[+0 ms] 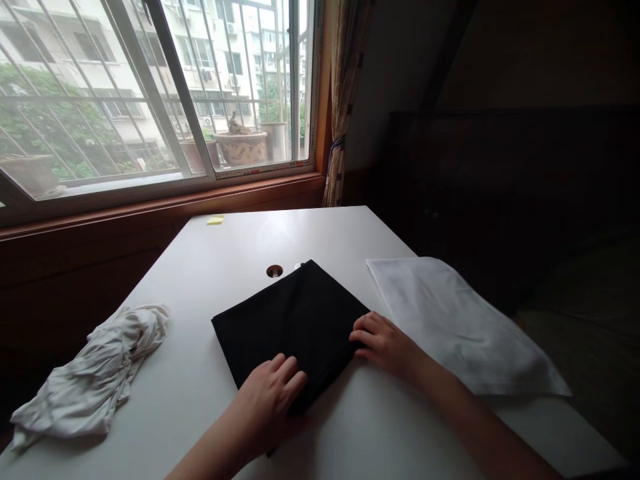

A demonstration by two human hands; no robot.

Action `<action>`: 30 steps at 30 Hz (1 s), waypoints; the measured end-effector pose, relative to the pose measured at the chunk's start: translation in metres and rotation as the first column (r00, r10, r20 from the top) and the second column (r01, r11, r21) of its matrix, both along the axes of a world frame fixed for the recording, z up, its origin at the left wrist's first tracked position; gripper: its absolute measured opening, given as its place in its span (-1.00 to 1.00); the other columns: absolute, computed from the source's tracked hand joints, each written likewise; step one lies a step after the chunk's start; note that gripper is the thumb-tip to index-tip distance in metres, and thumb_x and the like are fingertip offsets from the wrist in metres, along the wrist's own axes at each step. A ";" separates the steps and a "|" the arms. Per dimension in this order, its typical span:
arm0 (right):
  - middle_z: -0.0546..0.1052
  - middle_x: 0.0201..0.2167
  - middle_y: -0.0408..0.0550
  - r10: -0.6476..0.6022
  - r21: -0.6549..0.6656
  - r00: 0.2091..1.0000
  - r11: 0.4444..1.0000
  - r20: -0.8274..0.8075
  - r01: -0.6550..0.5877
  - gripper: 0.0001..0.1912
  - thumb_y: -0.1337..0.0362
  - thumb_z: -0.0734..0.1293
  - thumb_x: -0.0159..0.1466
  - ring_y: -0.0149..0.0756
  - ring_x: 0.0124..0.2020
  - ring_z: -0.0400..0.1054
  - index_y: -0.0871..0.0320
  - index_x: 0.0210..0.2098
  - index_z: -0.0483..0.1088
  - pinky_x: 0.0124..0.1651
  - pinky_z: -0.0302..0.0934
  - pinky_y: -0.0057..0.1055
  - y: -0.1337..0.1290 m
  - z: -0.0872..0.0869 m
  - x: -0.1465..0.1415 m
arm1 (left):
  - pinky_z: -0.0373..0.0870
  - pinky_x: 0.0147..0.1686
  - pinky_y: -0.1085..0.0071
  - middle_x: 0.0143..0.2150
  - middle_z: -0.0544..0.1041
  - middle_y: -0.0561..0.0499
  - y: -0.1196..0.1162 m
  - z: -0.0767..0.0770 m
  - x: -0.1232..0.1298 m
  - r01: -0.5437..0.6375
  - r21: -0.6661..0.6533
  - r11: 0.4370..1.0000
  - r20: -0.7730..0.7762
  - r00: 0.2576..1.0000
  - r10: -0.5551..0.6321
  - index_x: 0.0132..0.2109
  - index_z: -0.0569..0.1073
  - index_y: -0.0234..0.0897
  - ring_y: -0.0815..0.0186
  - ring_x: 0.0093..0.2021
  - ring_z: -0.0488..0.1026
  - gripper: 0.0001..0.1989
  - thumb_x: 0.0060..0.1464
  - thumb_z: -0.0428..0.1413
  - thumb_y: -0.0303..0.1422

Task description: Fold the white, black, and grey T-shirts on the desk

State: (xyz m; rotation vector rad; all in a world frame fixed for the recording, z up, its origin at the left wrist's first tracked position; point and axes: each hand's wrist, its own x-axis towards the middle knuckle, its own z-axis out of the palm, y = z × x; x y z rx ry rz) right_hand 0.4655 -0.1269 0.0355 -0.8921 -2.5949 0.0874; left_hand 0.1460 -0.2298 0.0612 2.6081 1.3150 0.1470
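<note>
A black folded cloth (pixel 295 313) lies at an angle on the white table (pixel 175 413), its layers showing along the near right edge. My left hand (pixel 277 387) grips the cloth's near corner, fingers curled over the top and thumb hidden. At the right corner, my right hand (pixel 375 340) has its fingers bent round the edge of the same cloth. Both hands are closed on it. The cloth's lower tip pokes out below my left hand.
A crumpled white cloth (pixel 95 380) sits at the table's left. On the right, a flat white cloth (pixel 460 327) hangs partly over the edge. Behind are a round cable hole (pixel 275 271), a yellow sticky note (pixel 215 220) and a barred window (pixel 200 87) with a curtain (pixel 343 100).
</note>
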 end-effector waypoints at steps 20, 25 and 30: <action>0.54 0.11 0.08 -0.063 0.021 0.989 0.998 -0.131 0.066 -0.71 0.29 0.22 0.46 -0.12 0.12 0.42 0.12 0.08 0.50 0.21 0.34 -0.11 0.012 0.010 -0.057 | 0.45 -0.12 0.22 -0.14 0.58 -0.03 0.025 0.013 0.023 0.162 0.206 0.965 0.087 0.979 -0.183 -0.17 0.50 -0.18 0.20 -0.11 0.52 -0.87 0.32 0.05 -0.37; 0.27 0.42 0.17 -0.234 0.022 0.967 0.972 0.098 0.233 -0.44 0.10 0.21 0.49 0.00 0.42 0.14 0.23 0.38 0.27 0.41 0.13 0.00 0.032 -0.019 -0.085 | 0.18 0.37 -0.08 0.46 0.25 -0.16 0.104 -0.004 0.016 -0.026 0.286 0.958 0.021 1.000 0.021 0.39 0.27 -0.23 0.01 0.47 0.13 -0.53 0.42 -0.07 -0.26; 0.14 0.47 0.14 -0.271 0.033 0.949 0.963 0.160 0.269 -0.35 0.01 0.15 0.50 -0.04 0.49 0.01 0.22 0.45 0.14 0.48 -0.01 0.00 0.029 -0.035 -0.081 | -0.08 0.46 -0.11 0.55 0.02 -0.11 0.171 -0.030 0.020 -0.095 0.221 0.971 -0.081 0.990 0.115 0.47 0.15 -0.26 0.06 0.55 -0.13 -0.45 0.45 -0.15 -0.19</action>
